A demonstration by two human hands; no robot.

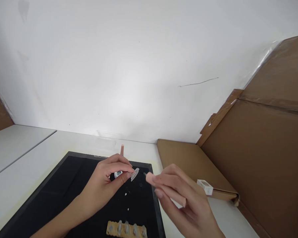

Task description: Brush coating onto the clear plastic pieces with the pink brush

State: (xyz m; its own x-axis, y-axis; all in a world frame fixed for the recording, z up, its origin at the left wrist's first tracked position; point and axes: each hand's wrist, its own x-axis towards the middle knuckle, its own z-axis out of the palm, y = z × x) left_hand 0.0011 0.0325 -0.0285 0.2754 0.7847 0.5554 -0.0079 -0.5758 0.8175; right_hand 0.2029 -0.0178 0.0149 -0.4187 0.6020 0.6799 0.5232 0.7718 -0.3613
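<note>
My left hand (106, 177) pinches a small translucent oval piece (135, 174) between thumb and fingertips, above a black mat. To its right, my right hand (183, 195) grips a pink pen-like tool (173, 195). The tool's short dark tip points at the oval piece, with a small gap between them. Just behind my left fingers is a small round container (118, 174), partly hidden. A pinkish stick (122, 150) shows beyond that hand, its lower end covered. Nearer to me, a yellowish holder (114, 228) carries several similar clear pieces standing upright.
The black mat (57, 191) lies on a white table (22, 172), with white specks (125, 194) on it. A flat cardboard box (183, 157) and a small white block (205, 187) are at the right. Behind stands a white wall (114, 66); a cardboard panel (268, 148) rises at right.
</note>
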